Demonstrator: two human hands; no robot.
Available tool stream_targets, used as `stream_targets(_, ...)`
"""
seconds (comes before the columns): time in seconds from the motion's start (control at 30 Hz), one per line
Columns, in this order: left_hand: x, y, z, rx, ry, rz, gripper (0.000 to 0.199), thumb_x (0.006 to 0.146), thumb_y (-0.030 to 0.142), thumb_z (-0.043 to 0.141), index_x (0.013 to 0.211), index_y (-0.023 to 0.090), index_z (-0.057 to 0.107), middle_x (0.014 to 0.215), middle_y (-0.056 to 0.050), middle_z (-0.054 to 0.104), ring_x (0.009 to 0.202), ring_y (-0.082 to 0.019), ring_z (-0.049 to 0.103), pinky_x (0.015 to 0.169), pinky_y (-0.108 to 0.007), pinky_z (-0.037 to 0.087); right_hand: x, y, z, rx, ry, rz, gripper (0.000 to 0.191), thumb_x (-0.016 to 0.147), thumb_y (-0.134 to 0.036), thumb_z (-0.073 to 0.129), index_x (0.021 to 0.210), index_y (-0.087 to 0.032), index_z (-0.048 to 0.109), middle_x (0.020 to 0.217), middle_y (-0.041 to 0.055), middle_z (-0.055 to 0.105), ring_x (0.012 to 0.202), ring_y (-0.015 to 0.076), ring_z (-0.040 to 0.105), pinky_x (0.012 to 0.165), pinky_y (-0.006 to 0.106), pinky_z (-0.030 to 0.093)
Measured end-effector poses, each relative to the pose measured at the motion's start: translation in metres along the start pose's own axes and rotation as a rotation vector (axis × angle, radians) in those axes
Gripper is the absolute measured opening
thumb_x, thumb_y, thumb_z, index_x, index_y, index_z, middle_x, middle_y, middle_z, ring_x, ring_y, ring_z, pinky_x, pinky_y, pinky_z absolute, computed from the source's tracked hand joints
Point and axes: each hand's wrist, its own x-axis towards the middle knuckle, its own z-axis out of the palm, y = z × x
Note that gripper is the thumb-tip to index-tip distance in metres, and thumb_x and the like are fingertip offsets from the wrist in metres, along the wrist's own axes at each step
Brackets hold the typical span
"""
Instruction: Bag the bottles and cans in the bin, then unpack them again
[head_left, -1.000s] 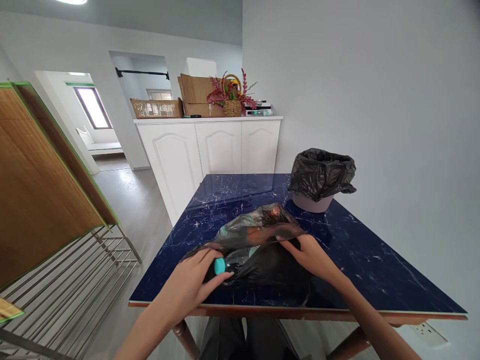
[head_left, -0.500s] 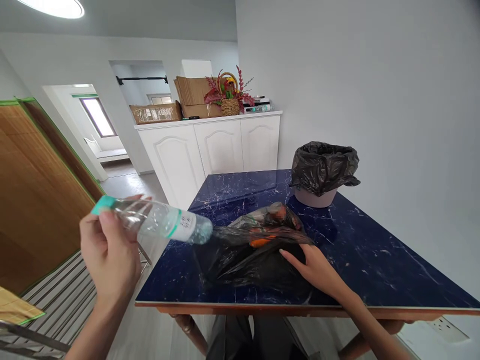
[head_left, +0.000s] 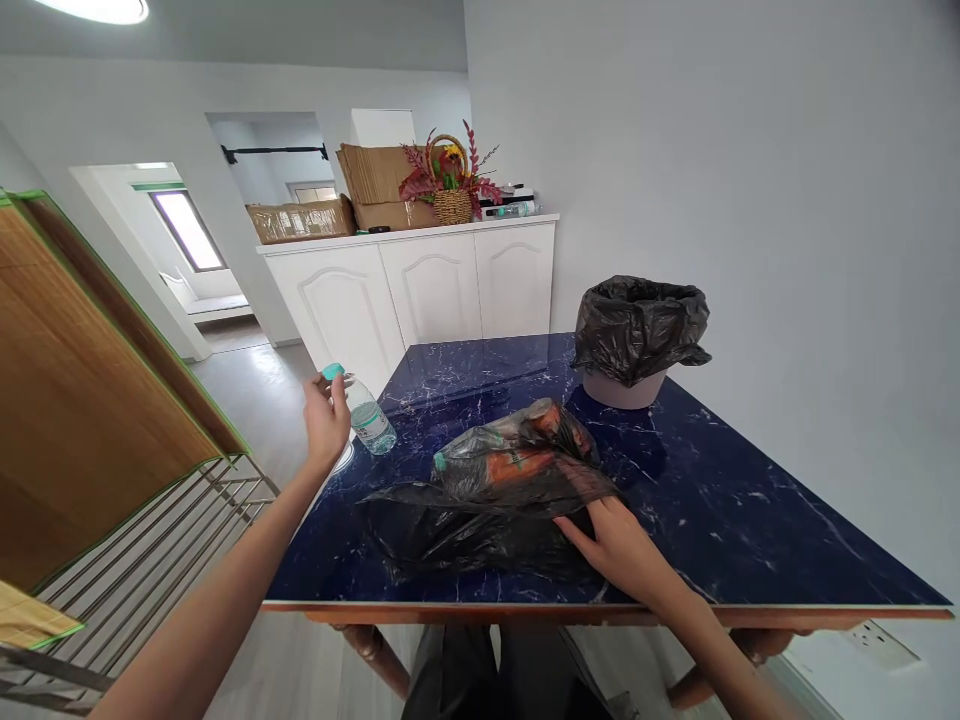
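Head view, from the left: the left hand has its fingers curled closely about the turquoise cap of a clear bottle; held only at the top and tilted near the desk edge, it could topple to the floor if that grip slipped. The bottle slants down to the right of this hand; whether its base touches the surface I cannot tell. Further right lies the crumpled black bag, orange shapes dim inside; a tug could spill them. At its right end the right hand is partly spread, fingers beneath the film, thumb apart, no firm pinch visible. Beyond stands a lined bin.
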Motion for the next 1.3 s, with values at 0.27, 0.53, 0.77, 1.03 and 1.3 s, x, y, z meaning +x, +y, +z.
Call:
stream_targets(0.27,0.005,-0.005,0.003,0.07,-0.15,0.029,0.055,0.101,0.056,0.06,0.137,0.019,0.044,0.134,-0.022,0.07,0.121,-0.032,0.073,0.094,-0.05,0.063,0.0,0.0,0.001,0.007,0.02,0.019,0.069,0.111,-0.048,0.045,0.174,-0.032,0.019,0.17,0.0105,0.044,0.158,0.0328,0.041,0.121,0.054,0.048)
stream_targets(0.53,-0.021,0.035,-0.027,0.205,-0.018,0.324,0.058,0.095,0.04,0.071,0.141,0.015,0.045,0.144,-0.023,0.052,0.144,-0.037,0.049,0.121,-0.061,0.04,0.0,0.0,0.003,0.005,0.017,0.036,0.072,0.112,-0.046,0.044,0.175,-0.032,0.012,0.169,0.0111,0.046,0.155,0.0338,0.045,0.119,0.055,0.051)
stream_targets(0.77,-0.105,0.143,-0.058,0.198,-0.634,1.061,0.023,0.099,0.01,0.056,0.117,0.023,0.061,0.106,-0.004,0.072,0.095,-0.018,0.07,0.088,-0.03,0.058,-0.001,0.0,0.003,0.004,0.017,0.039,0.075,0.112,-0.052,0.043,0.176,-0.033,0.008,0.17,0.0124,0.044,0.154,0.0347,0.047,0.112,0.052,0.057)
stream_targets(1.03,-0.138,0.115,-0.031,0.545,-1.009,0.83,0.057,0.099,0.004,0.041,0.154,0.013,0.05,0.156,-0.02,0.06,0.146,-0.033,0.057,0.12,-0.051,0.046,0.001,-0.002,0.001,-0.019,0.015,0.039,0.071,0.111,-0.061,0.039,0.173,-0.027,0.025,0.151,0.0173,0.064,0.142,0.0369,0.06,0.107,0.053,0.06)
stream_targets(1.3,-0.109,0.085,0.019,0.619,-0.808,0.54,0.047,0.103,0.022,0.055,0.149,0.02,0.061,0.167,-0.018,0.049,0.159,-0.042,0.037,0.13,-0.067,0.026,0.001,-0.005,0.0,0.012,0.044,0.076,0.065,0.111,-0.061,0.042,0.165,-0.026,0.039,0.15,0.0184,0.063,0.141,0.0377,0.06,0.111,0.056,0.056)
